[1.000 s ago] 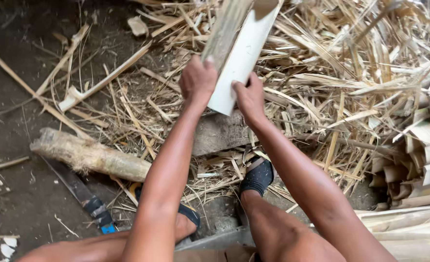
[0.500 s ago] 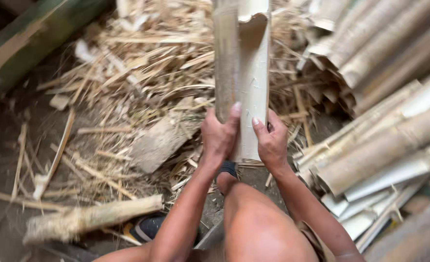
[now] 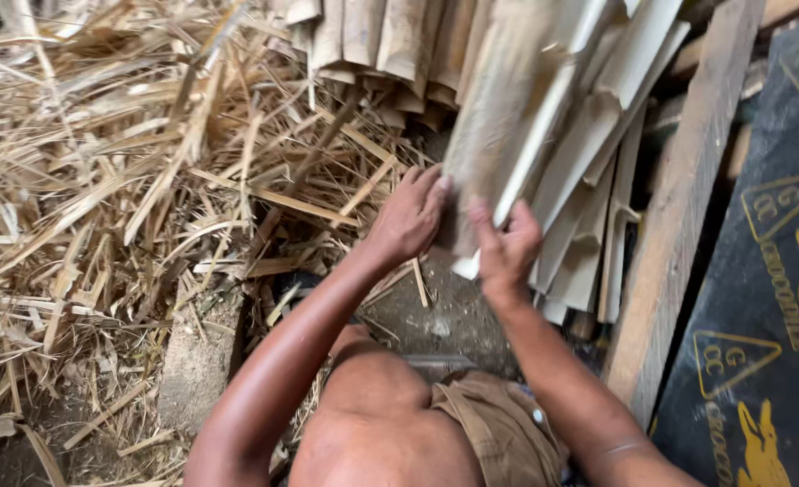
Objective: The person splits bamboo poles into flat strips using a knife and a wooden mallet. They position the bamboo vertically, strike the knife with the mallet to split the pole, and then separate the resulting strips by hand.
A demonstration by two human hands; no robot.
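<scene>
— Pale, curved split-bamboo slat: where is it held?
— It is gripped at its lower end, tilted up to the right, above the stack of similar pale slats.
— And the hands?
— The left hand is closed on its left edge, the right hand on its right.
— Around it?
— Dry straw-coloured bamboo shavings are heaped left; a weathered wooden plank is seen right.

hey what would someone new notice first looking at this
Two hands, left hand and right hand, grip a pale split bamboo piece at centre. Left of them lies a heap of dry shavings; more split pieces are stacked at right beside a plank.
</scene>
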